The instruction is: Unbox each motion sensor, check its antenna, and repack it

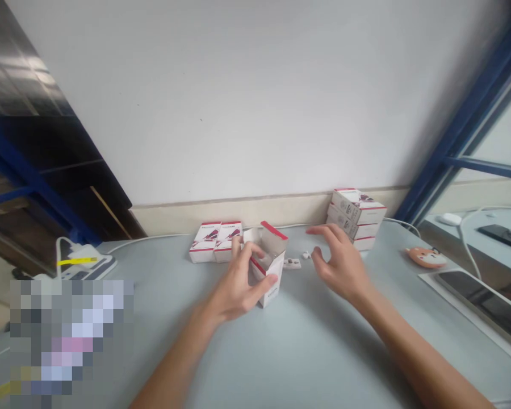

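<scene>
My left hand (244,279) grips a small white cardboard box (273,282) with red edges. The box stands upright on the table with its top flap raised, and one or more of my fingers reach over its rim. To its right, my right hand (336,258) hovers above the table, thumb and fingers apart, holding nothing. Near my right fingertips lies a small white item (306,255), too small to name. A flat white piece with dark print (292,263) lies just behind the box.
Two similar closed boxes (216,241) lie side by side at the back left. Several more are stacked (357,216) against the wall at right. An orange animal-faced object (426,257) and a dark phone-like slab (481,301) lie far right. A power strip (87,264) with cables sits left.
</scene>
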`<move>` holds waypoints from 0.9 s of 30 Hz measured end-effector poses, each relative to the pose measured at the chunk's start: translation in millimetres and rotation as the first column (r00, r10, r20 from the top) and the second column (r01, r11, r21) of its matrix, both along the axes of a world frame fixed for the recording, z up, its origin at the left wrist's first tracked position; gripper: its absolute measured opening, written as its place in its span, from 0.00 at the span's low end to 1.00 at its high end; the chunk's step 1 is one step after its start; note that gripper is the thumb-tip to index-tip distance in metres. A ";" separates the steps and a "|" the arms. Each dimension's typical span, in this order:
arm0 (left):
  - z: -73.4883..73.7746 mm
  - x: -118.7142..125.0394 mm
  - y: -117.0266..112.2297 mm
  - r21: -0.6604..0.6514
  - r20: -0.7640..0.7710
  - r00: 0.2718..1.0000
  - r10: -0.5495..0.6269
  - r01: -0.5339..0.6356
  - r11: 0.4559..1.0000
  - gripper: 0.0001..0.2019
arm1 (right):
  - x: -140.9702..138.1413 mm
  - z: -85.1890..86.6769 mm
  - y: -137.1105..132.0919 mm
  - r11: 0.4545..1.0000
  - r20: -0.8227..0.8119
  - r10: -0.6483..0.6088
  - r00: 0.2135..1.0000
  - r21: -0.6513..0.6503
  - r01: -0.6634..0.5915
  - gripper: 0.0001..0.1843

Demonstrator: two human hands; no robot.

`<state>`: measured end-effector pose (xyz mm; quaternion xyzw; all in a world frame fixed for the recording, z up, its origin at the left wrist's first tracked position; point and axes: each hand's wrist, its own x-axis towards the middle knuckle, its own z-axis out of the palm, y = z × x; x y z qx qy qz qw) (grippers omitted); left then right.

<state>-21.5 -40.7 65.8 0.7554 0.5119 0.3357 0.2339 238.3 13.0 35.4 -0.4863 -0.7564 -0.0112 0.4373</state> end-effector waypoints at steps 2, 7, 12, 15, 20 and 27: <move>6.0 -3.4 -0.6 -0.079 0.013 1.000 -0.022 0.023 0.997 0.17 | 10.7 -10.0 13.1 0.990 0.118 -0.020 0.993 -0.134 0.036 0.14; 19.4 -17.0 0.0 -0.235 0.057 0.991 -0.123 0.133 0.963 0.19 | 19.2 -31.3 28.1 0.960 0.209 0.156 0.965 -0.263 -0.098 0.19; 22.0 -31.8 2.9 -0.266 0.077 0.977 -0.200 0.213 0.940 0.18 | 3.9 -44.7 30.4 0.923 0.164 0.337 0.927 -0.251 -0.291 0.16; 12.0 -20.6 4.2 -0.196 0.048 0.996 -0.074 0.082 0.977 0.16 | 0.1 -44.9 32.6 0.935 0.160 0.320 0.934 -0.211 -0.285 0.10; -23.4 16.4 8.7 0.015 0.160 0.972 0.171 -0.176 0.984 0.30 | 1.7 7.9 5.6 0.973 -0.158 0.062 0.985 0.229 -0.024 0.12; -44.9 26.3 10.1 0.011 0.278 0.944 0.180 -0.191 0.982 0.47 | -45.6 72.4 -37.2 0.937 0.219 0.233 0.947 0.210 -0.279 0.08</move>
